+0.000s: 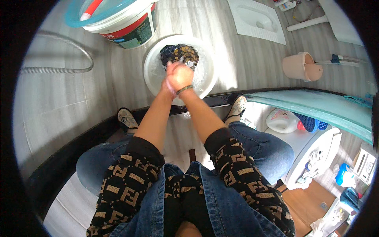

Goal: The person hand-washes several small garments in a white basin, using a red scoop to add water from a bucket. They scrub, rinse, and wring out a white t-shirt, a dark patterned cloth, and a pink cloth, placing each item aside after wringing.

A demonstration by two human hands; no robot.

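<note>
A round white basin (150,78) stands on the floor before me, with cloudy water in it. In the basin lies a bunched, wet dark cloth with a yellow-brown pattern (185,52); whitish suds show on its near side. Both my hands are pressed close together at the cloth's near edge, over the water, and look blurred. My left hand (169,70), with a pink band at its wrist, is partly covered by the right. My right hand (183,76), with a dark braided bracelet, is curled at the cloth. The fingertips are hidden among the folds.
A large paint bucket (133,35) with a blue-green basin (72,17) on top stands left. A grey hose (59,70) curves nearby. Right are a squat toilet (257,22), a pink bucket (296,66), a glass panel (311,109) and a detergent bottle (281,120). A dark sill (219,100) runs near my feet.
</note>
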